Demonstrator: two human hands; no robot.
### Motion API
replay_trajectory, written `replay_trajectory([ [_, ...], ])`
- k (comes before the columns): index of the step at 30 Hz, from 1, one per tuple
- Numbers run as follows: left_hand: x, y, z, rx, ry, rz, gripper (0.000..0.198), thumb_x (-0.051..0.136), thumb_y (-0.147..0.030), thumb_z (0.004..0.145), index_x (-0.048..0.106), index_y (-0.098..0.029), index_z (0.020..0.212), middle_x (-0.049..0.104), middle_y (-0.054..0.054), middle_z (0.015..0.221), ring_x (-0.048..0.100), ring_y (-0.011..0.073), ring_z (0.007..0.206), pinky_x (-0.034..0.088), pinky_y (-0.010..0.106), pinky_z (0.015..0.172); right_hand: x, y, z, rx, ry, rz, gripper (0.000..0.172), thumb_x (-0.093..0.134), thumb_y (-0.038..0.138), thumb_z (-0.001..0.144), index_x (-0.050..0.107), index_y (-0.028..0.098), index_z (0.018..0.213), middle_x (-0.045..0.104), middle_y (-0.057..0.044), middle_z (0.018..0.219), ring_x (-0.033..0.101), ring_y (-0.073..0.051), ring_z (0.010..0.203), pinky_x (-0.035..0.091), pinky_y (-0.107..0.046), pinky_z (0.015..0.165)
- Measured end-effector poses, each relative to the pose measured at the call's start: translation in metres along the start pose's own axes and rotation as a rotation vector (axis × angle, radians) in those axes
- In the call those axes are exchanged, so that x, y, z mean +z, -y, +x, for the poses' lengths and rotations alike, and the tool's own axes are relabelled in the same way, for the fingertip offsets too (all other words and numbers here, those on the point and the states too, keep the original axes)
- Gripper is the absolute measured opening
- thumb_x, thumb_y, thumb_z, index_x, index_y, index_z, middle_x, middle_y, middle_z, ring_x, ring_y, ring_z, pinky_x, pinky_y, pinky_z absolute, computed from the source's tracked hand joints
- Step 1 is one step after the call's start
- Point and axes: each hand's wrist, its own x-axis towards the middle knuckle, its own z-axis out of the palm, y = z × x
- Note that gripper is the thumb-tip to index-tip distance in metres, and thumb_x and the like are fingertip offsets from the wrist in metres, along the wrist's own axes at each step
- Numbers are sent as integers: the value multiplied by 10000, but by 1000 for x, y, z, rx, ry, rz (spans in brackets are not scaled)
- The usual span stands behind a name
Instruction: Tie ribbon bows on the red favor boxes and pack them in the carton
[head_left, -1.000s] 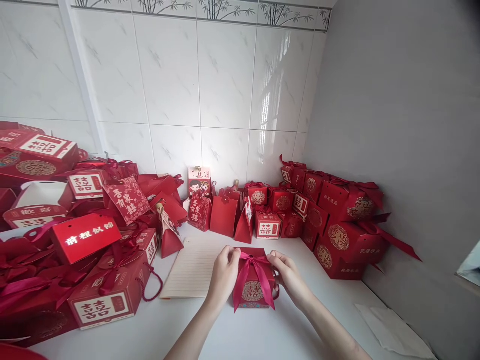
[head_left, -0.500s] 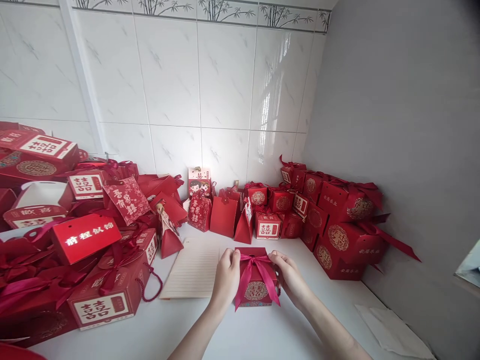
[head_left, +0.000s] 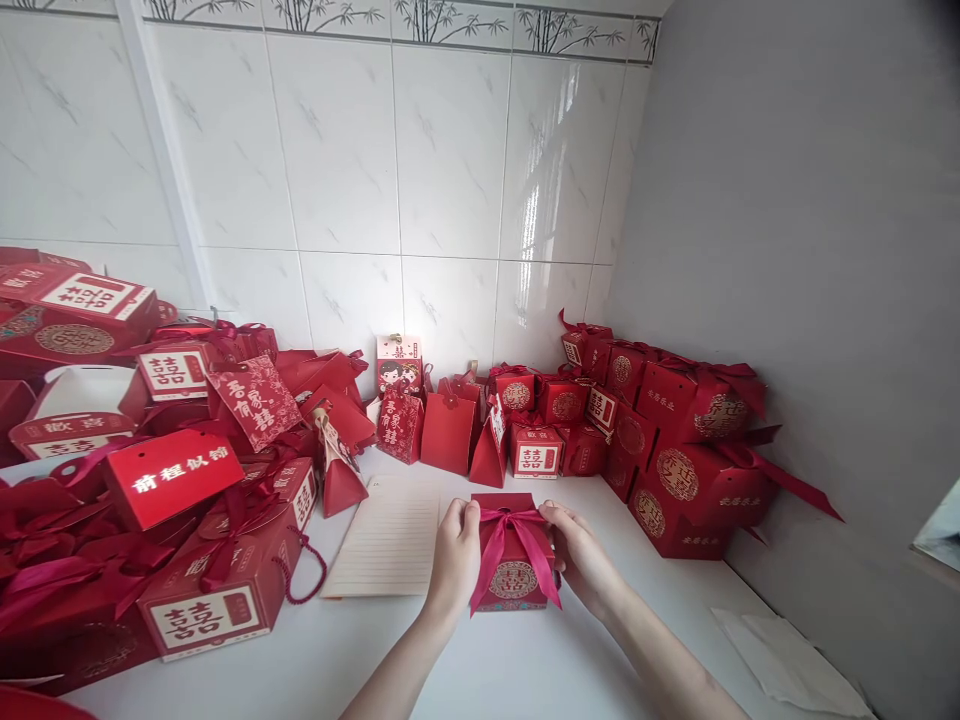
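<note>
A small red gift box [head_left: 514, 582] with a gold round emblem stands upright on the white table in front of me. A magenta ribbon [head_left: 493, 562] is tied in a bow across its upper front, both tails hanging down over the face. At the left side of the bow, my left hand [head_left: 456, 552] is closed, thumb and fingers pinching the ribbon. My right hand [head_left: 576, 545] pinches the bow's other side, its fingers partly hidden behind the box edge. Just left of the box lies an open lined notebook [head_left: 382, 540].
Many red boxes with ribbons [head_left: 210, 610] crowd the left side. Small upright boxes [head_left: 448, 430] line the tiled wall. Larger boxes [head_left: 682, 500] are stacked at the right by the grey wall. A white sheet [head_left: 787, 660] lies at the right front edge.
</note>
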Motion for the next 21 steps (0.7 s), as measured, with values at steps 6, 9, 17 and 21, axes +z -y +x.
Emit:
replay_trajectory([
  [6,1,0,-1,-49,-1,-16,355,416,-532,738,330,-217,598,351,-53,545,359,127,550,315,244,553,0,-1,1,-3,7,13,402,627,473,649,351,190,575,343,80,509,251,-34,386,170,-170,360],
  [9,-4,0,1,-43,41,-40,336,424,-487,756,323,-208,598,335,-57,554,339,113,545,305,230,546,-1,-1,1,-8,21,-11,423,641,478,660,341,193,573,342,82,500,279,-34,378,184,-158,345],
  [17,-15,-3,12,-93,172,-73,493,531,-616,652,264,-211,564,296,-65,527,330,96,509,282,219,506,-5,-1,1,27,55,-69,439,626,557,688,389,197,600,384,79,461,354,-62,324,263,-175,296],
  [21,-17,-7,12,-191,234,-132,410,578,-484,645,297,-204,540,338,-65,508,338,83,468,261,214,469,-4,0,0,22,44,-56,427,642,521,687,384,191,602,377,78,489,351,-52,369,248,-157,319],
])
